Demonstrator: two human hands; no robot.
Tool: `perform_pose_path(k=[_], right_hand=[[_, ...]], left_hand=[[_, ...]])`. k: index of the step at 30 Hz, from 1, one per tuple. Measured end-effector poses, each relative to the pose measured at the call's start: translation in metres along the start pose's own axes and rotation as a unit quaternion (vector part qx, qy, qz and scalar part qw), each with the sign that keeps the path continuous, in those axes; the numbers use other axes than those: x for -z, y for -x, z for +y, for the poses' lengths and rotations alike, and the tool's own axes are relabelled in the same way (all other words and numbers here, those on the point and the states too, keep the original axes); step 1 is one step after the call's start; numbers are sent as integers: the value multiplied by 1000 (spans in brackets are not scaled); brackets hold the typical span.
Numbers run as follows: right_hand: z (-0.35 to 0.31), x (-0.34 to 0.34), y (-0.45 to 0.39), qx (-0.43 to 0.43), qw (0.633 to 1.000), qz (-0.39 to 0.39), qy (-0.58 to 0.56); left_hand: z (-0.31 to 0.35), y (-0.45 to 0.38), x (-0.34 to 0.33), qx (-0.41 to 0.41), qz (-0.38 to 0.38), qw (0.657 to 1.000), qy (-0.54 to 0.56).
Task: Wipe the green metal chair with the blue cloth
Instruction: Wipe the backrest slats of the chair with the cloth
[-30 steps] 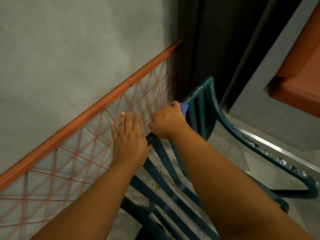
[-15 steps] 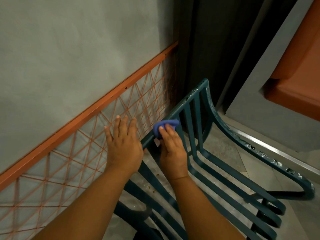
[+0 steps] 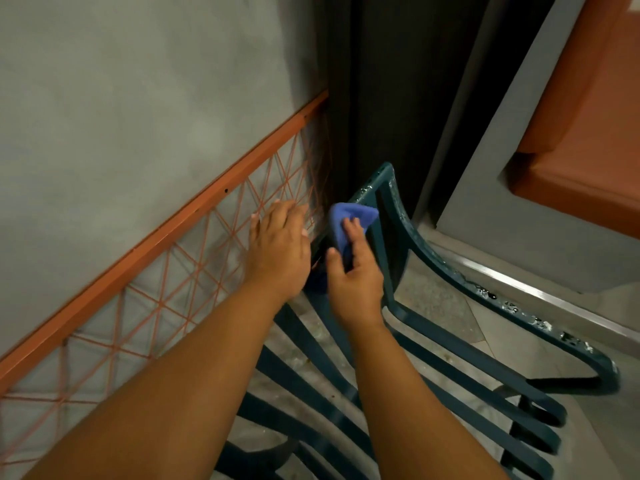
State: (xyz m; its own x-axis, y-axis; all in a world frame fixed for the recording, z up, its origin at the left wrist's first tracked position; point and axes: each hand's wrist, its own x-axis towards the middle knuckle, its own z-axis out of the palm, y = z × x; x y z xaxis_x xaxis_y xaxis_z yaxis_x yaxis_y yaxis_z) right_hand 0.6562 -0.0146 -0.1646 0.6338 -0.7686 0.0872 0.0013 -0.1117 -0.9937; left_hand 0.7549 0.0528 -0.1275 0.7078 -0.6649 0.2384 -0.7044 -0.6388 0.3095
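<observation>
My right hand [image 3: 355, 282] holds the blue cloth [image 3: 346, 223]. My thumb and fingers are curled round it, and I press it on the top bar of the green metal chair [image 3: 450, 344]. The cloth is bunched up, and some of it pokes out above my fingers. A bit of it seems to hang down under my hand too, but it is dark there and I cannot be sure. My left hand [image 3: 278, 251] is just beside my right hand. Its fingers are straight and lie flat on the orange net [image 3: 194, 271], and it holds nothing. The net is made of thin crossed strings under an orange bar [image 3: 180, 220], and it sits in front of a grey wall [image 3: 138, 91]. The chair has long flat slats that run down toward me. Its curved side has spots where the paint has come off. I can see the grey floor [image 3: 433, 296] through the slats. Past the chair there is a dark post [image 3: 398, 98], and far to the right there is something orange [image 3: 581, 161].
</observation>
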Motion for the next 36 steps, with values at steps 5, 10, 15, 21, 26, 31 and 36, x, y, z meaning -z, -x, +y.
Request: perform_pose_path(k=[5,10,15,21,26,31,36], right_hand=[[16,-5,-14,107,973,-107,174],[2,-11,-51,73,967,-88,229],[4,-2,-40,180,946,-126,237],[-3,9,-87,132,927,-122,328],[-4,1,-70,188,917,-121,330],[-1,26,-92,224,890,-182,354],[-6,4,-99,161,886,-123,416]], left_hand=[[1,0,-9,7,22,999,-34],[4,0,-10,14,10,994,-106],[6,1,-10,20,-3,985,-173],[3,1,-12,16,-4,980,-199],[3,1,-13,19,-1,980,-199],[3,1,-11,20,0,982,-188],[3,0,-12,24,-9,981,-190]])
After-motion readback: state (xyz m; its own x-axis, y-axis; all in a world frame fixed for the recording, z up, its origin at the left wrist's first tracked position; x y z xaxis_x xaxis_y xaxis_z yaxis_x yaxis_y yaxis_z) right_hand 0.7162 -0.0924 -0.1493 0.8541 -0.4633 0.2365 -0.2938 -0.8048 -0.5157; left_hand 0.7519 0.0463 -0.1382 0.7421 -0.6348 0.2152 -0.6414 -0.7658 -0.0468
